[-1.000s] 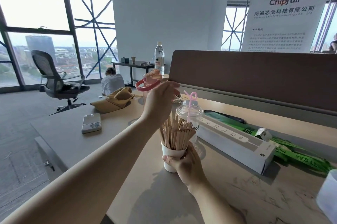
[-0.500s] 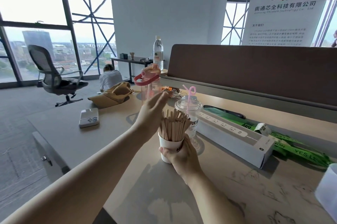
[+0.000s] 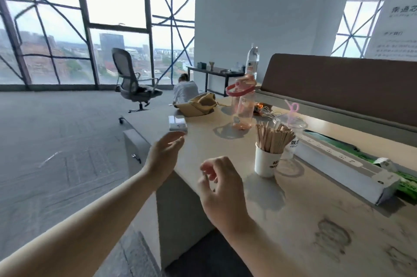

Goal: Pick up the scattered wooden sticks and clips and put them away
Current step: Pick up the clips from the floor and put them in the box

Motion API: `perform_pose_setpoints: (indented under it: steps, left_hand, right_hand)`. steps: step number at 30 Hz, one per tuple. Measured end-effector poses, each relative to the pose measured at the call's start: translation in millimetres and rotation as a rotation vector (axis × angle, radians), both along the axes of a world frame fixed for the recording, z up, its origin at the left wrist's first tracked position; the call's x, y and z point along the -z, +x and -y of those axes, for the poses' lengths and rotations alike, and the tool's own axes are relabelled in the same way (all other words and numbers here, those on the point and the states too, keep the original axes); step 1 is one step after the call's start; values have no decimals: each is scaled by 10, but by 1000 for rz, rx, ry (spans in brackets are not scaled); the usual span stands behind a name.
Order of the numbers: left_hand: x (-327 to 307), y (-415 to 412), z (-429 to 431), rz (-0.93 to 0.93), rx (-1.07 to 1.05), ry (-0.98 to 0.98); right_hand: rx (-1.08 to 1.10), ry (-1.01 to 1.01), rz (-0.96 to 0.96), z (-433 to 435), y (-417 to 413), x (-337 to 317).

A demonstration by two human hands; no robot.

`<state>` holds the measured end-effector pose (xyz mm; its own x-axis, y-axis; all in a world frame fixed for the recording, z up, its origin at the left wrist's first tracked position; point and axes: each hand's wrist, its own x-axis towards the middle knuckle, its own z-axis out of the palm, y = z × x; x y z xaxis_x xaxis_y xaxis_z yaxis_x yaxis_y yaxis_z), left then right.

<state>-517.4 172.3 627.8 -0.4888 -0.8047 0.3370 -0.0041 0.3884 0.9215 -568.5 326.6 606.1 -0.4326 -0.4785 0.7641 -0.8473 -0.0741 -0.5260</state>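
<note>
A white paper cup stands upright on the beige desk, filled with several flat wooden sticks that fan out above its rim. My right hand hovers to the left of the cup, apart from it, fingers loosely curled and holding nothing. My left hand is further left over the desk's edge, palm open with fingers spread, empty. No clips are visible.
Behind the cup stand a clear plastic drink cup with a pink straw, a pink water bottle and a long white box. A tan cap, a small white device, green packaging and a brown partition are there too.
Both hands have let go of the cup and sticks and drawn back to the left. The camera has swung left, so the cup now sits further right.
</note>
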Motion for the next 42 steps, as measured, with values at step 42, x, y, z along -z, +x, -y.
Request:
perform_pose_setpoints:
  steps: [42]
  left_hand:
    - [7260, 7404, 111, 1274, -589, 986]
  right_hand:
    - [-572, 1385, -397, 3281, 5629, 6721]
